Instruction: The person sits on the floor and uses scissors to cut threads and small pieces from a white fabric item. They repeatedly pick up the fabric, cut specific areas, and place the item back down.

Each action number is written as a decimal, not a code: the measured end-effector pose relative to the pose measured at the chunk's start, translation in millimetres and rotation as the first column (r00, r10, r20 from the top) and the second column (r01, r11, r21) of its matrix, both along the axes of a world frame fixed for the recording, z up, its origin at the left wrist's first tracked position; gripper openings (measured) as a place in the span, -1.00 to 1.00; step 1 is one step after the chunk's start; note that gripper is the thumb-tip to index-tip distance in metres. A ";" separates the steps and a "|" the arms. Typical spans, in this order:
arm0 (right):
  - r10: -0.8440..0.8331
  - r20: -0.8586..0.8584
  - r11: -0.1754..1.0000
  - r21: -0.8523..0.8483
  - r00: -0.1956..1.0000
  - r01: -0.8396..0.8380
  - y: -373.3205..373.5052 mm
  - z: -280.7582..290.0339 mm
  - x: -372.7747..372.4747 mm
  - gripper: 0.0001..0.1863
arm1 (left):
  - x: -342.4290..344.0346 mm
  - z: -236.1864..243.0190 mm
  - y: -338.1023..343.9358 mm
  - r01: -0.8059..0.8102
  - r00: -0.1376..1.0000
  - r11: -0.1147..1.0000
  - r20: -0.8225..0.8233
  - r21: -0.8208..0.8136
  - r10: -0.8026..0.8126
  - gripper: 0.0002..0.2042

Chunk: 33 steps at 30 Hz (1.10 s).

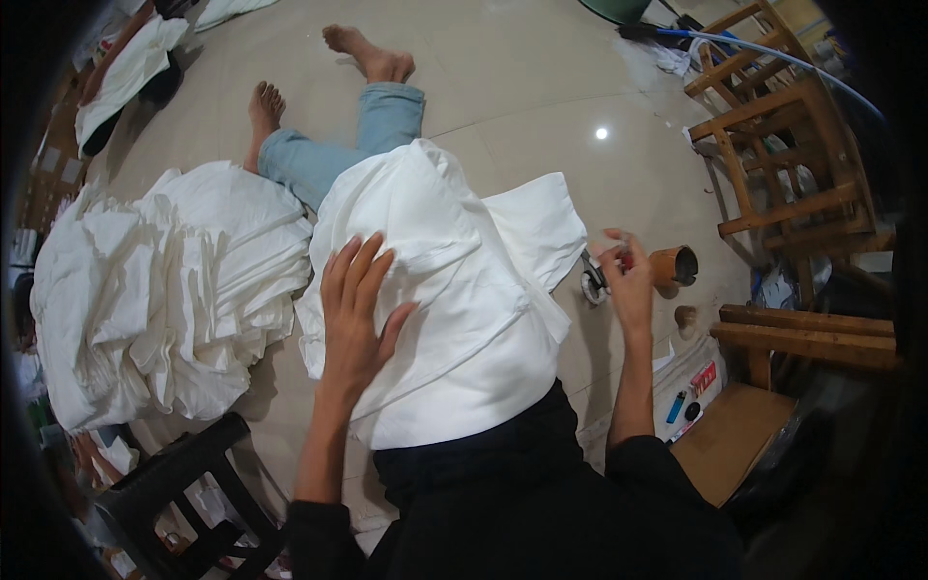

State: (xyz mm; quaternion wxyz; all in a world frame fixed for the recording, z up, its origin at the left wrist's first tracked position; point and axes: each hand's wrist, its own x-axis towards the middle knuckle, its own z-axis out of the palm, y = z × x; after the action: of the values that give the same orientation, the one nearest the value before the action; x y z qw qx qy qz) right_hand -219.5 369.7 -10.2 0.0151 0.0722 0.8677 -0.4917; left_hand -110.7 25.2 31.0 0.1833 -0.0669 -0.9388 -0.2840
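Note:
A white cloth garment (435, 319) with seams and folds is spread over my lap and legs. My left hand (353, 309) lies on it with fingers spread and thumb apart, gripping nothing. Off the garment's right side, my right hand (628, 275) is raised with its fingers curled together. Something small and reddish shows at those fingertips, too small to name. Just left of that hand is a dark tool with a metal part (594, 278), perhaps scissors; whether the fingers touch it is unclear. A brown cup-like container (674, 267) stands right beside the hand.
A large heap of white folded cloth (174, 290) lies on the tiled floor at left. A black plastic stool (184, 493) is at lower left. Wooden frames (783, 164) stand at right, above a wooden bench (807, 333) and a cardboard piece (735, 435) with a blue lighter (676, 407) nearby.

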 end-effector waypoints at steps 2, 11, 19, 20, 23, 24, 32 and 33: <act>0.138 0.002 0.984 -0.113 0.990 -0.137 -29.9 14.4 20.0 -0.66 | -24.5 -10.8 -13.3 0.084 0.995 0.984 -0.033 -0.157 -0.090 -0.58; 0.411 -0.165 0.903 -0.060 0.897 -0.425 -74.5 22.4 44.3 -0.87 | -78.1 11.9 -105.6 -0.337 0.910 0.492 0.413 0.803 -0.050 -0.67; 0.394 -0.275 0.865 -0.211 0.877 -0.454 -91.1 27.4 43.9 -0.92 | -66.0 -33.8 -208.3 -0.662 0.702 0.747 0.403 0.066 0.587 -0.69; 0.398 -0.221 0.862 -0.243 0.890 -0.445 -93.4 24.1 44.0 -0.90 | -57.8 -34.9 -189.0 -0.605 0.795 0.791 0.124 0.096 0.593 -0.76; 0.330 -0.110 0.899 -0.267 0.937 -0.348 -90.4 12.2 45.7 -0.86 | -41.4 -8.5 -87.9 -0.298 0.954 0.917 0.101 0.266 0.281 -0.82; 0.310 -0.083 0.907 -0.274 0.947 -0.321 -92.7 10.3 45.3 -0.84 | -22.0 -4.8 -59.4 -0.227 0.970 0.940 0.146 0.253 0.195 -0.77; 0.243 -0.042 0.940 -0.236 0.969 -0.246 -108.0 16.2 41.3 -0.80 | 95.6 -31.0 47.1 0.056 0.983 0.998 0.172 0.013 -0.058 -0.72; 0.247 -0.040 0.941 -0.227 0.968 -0.250 -110.3 16.6 41.3 -0.80 | 92.9 -33.5 44.9 0.071 0.986 0.996 0.158 -0.053 -0.062 -0.69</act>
State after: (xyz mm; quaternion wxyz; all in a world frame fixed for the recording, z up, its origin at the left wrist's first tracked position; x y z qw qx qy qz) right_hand -178.2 259.4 6.4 0.0804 -0.0428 0.8071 -0.5834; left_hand -17.8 70.0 -2.4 0.0978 -0.0811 -0.9553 -0.2670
